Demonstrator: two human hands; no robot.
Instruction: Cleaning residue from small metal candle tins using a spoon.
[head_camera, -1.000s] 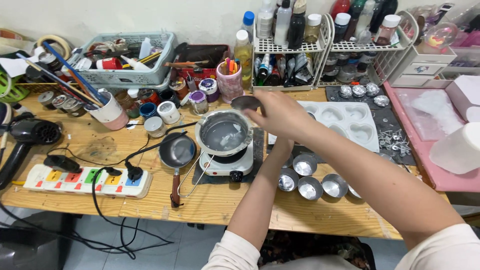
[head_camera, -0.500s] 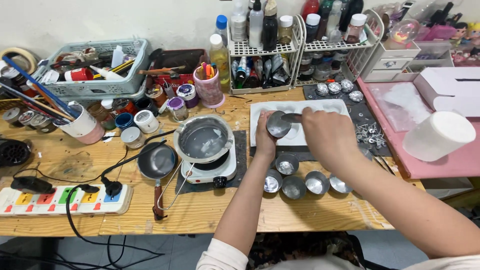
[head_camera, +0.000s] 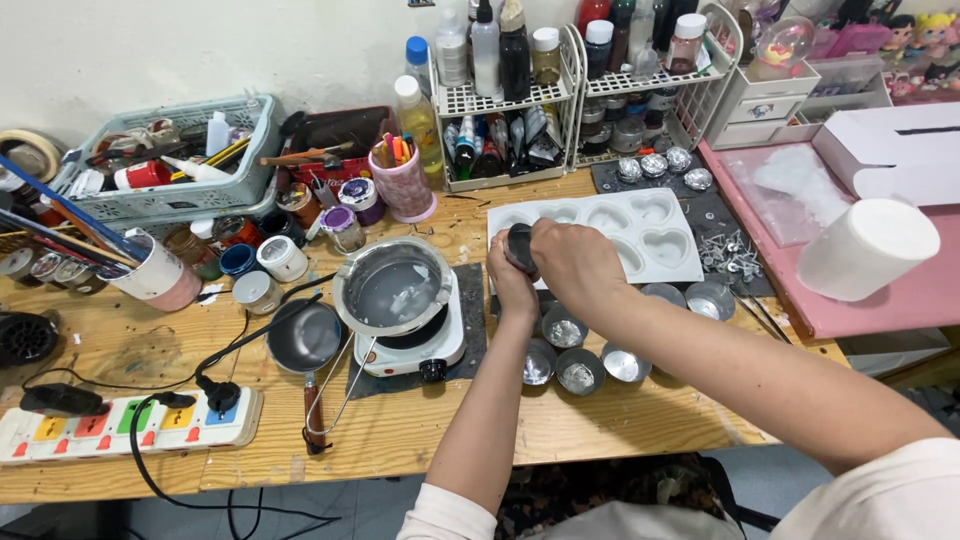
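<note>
Both hands meeting just right of the small hotplate, over the near edge of the white heart mould. Left hand and right hand with fingers curled round a small dark tin cup, held clear above the tabletop. Little open room: empty tin cups clustered below, metal pot on the hotplate, small pan left of it
</note>
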